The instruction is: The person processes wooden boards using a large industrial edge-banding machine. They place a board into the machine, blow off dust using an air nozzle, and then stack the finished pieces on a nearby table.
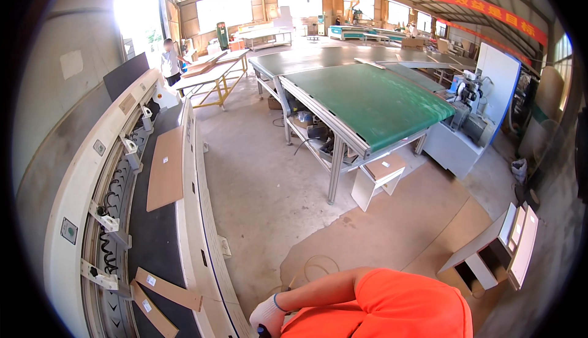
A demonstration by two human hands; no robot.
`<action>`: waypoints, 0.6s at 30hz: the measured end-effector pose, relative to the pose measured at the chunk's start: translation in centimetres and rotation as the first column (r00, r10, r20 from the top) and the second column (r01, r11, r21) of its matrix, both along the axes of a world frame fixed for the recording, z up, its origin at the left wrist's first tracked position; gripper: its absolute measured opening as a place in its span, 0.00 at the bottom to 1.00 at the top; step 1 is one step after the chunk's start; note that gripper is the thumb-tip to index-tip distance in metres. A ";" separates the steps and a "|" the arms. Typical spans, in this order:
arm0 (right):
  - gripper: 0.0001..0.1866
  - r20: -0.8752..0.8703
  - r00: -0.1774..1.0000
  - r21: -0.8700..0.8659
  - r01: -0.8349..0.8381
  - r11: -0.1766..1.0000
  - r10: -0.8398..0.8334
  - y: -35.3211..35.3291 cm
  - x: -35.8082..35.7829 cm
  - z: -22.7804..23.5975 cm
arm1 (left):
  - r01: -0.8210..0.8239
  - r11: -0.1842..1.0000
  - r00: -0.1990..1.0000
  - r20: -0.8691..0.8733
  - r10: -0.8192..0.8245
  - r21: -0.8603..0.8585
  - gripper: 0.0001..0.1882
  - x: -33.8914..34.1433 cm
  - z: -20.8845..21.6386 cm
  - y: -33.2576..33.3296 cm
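Head view: dark, rounded object [263, 332] (mostly cropped) in gloved hand [267, 313].

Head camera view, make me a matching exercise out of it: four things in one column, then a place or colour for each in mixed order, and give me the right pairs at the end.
Things
1. Gloved hand
2. Wide flat belt
3. Long banner
4. Two narrow brown boards

Places and colours
A. Red, hung high up
B. Lower left, on a dark machine bed
C. Green
D. At the bottom edge, by a small dark object

Right pairs: 1-D, 2-C, 3-A, 4-B
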State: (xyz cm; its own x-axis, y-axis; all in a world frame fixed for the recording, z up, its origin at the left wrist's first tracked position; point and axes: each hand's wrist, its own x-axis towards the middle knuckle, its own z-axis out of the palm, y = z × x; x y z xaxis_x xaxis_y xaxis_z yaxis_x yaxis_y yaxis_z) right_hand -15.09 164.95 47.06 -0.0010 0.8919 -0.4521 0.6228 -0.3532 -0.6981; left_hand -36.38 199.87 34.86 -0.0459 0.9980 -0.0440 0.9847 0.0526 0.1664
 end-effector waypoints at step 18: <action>0.15 0.137 0.990 0.024 -0.037 0.999 0.033 1.3 -1.4 -5.0 | -0.038 0.999 0.999 -0.008 0.038 -0.004 0.64 -0.5 0.0 0.8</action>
